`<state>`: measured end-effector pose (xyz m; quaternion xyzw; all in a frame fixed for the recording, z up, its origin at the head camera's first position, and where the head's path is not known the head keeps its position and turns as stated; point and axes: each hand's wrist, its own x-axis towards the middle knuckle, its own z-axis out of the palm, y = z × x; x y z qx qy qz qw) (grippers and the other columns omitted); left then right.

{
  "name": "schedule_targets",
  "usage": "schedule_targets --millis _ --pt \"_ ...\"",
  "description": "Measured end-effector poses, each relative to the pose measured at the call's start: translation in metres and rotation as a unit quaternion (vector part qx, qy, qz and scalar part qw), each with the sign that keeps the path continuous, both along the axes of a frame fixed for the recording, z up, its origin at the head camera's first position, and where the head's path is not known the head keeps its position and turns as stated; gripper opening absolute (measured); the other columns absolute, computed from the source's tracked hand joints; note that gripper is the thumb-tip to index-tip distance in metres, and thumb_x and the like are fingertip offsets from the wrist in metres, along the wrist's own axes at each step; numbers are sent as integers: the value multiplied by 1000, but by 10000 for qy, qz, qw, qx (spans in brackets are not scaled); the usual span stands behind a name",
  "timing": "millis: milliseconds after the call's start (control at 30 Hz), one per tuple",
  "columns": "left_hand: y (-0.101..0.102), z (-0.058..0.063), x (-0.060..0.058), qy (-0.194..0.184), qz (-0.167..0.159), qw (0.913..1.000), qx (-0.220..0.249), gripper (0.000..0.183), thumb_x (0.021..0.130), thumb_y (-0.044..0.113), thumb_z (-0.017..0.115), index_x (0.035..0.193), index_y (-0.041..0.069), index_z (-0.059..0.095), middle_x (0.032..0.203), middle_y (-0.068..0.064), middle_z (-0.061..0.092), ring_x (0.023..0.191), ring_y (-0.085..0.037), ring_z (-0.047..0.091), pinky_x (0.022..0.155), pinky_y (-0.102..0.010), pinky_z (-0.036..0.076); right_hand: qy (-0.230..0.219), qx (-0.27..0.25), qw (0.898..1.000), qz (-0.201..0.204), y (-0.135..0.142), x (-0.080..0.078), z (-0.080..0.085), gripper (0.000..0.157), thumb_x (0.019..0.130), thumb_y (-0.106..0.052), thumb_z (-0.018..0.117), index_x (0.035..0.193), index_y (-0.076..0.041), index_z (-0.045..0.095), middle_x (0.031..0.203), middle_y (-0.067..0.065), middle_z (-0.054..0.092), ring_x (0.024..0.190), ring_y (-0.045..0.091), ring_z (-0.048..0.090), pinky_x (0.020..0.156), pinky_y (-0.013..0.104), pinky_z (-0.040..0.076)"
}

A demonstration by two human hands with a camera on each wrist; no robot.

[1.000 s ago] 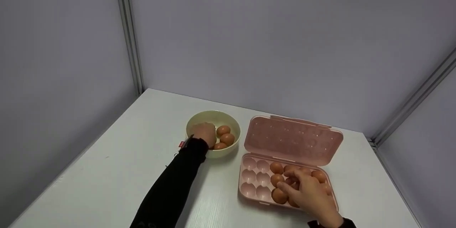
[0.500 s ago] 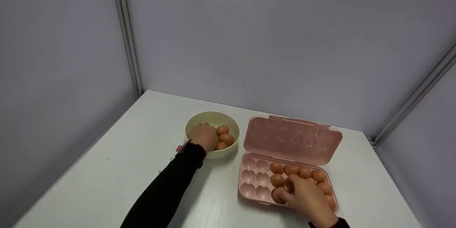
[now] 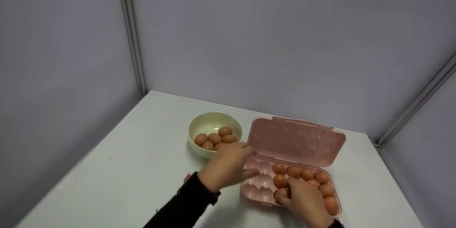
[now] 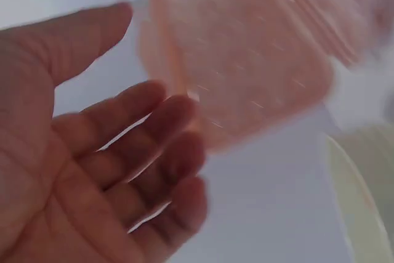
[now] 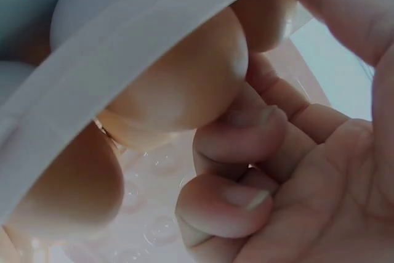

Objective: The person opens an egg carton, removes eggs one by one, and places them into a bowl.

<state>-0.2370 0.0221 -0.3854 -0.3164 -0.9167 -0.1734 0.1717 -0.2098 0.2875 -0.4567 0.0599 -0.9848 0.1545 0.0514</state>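
A pink egg carton (image 3: 262,203) lies with its lid (image 3: 295,142) raised, brown eggs filling its right side. My right hand (image 3: 307,201) is over the carton, thumb and index finger around an egg (image 3: 280,195) in the front row. In the right wrist view, this egg (image 5: 265,20) shows between thumb and fingers, beside other eggs (image 5: 184,78). My left hand (image 3: 229,165) is raised between the bowl (image 3: 199,121) and the carton's left wells. Its palm (image 4: 37,170) faces the camera, fingers loosely bent with nothing in them. Several brown eggs (image 3: 214,138) lie in the pale green bowl.
The white table (image 3: 142,149) holds the bowl at the back middle and the carton to its right. Grey panels (image 3: 249,42) rise behind and at both sides. The carton's two left columns show bare wells (image 3: 265,180).
My left hand has come out of the bowl, moving right and nearer, leaving the eggs there in sight. The right hand has moved down slightly among the carton's eggs, its thumb and index closing in.
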Motion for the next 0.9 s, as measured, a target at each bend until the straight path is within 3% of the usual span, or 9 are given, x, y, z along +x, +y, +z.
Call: schedule_targets --millis 33,100,267,467,633,767,900 --pt "2 2 8 -54 -252 9996 84 44 91 43 83 126 18 73 115 1 77 104 -18 72 92 -38 58 -36 -21 10000 0 -1 -1 0 24 84 -24 83 78 -25 59 67 -6 52 64 13 50 62 31 40" --pt "4 8 23 -153 -459 9987 139 46 91 42 84 129 19 71 118 3 76 105 -15 72 91 -33 59 -130 -79 9999 -2 -2 -3 -1 25 84 -25 83 77 -25 59 66 -6 52 63 13 51 61 31 40" --pt "4 18 47 -73 -431 9989 187 49 90 45 84 129 18 70 120 5 75 105 -14 72 92 -31 58 -192 -175 9997 31 -4 -8 0 22 82 -24 81 76 -23 59 61 -6 49 58 12 50 55 29 37" --pt "8 21 54 435 -321 9985 108 47 90 44 85 127 18 71 119 6 75 104 -13 70 93 -30 57 -120 -220 9997 -37 0 -9 10 20 81 -29 85 88 -20 68 68 -6 56 63 12 53 58 28 43" --pt "14 18 57 736 -300 9964 298 44 90 41 86 124 18 71 117 7 74 104 -11 69 91 -27 57 -187 -949 9953 63 3 0 32 40 82 -47 91 105 -20 74 85 -7 68 76 11 57 67 24 47" --pt "21 14 59 1017 -485 9915 643 49 88 41 88 127 19 69 124 7 72 109 -10 69 94 -24 57 -200 -2089 9777 24 -1 11 56 40 83 -52 89 109 -23 77 94 -6 74 82 11 61 71 21 50" --pt "28 10 60 1241 -626 9843 1087 52 90 42 86 132 18 67 129 7 70 111 -8 69 96 -21 57 -260 -3420 9392 149 -9 19 77 35 89 -31 89 116 -13 76 99 5 74 84 16 66 73 22 57"
